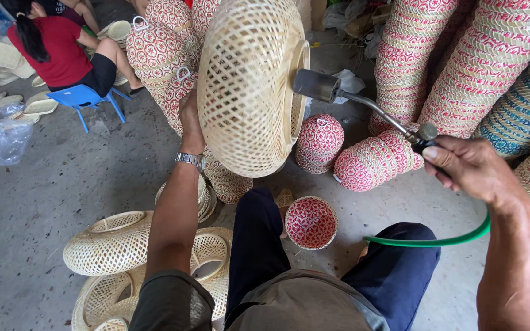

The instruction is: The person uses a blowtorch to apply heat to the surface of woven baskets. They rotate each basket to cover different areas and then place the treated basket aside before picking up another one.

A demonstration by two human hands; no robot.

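My left hand [189,119], with a metal watch on the wrist, holds up a round pale woven bamboo basket [246,86] on its side, its open rim facing right. My right hand [470,168] grips the handle of a metal gas torch [351,98] fed by a green hose [430,241]. The torch nozzle sits right at the basket's rim. No flame is visible.
Stacks of red-and-white woven baskets [437,67] rise on the right and behind. A small red bowl basket [311,222] lies by my knees. Pale bamboo baskets [111,245] pile at lower left. A person in a red top [50,49] sits on a blue stool [84,98] at upper left.
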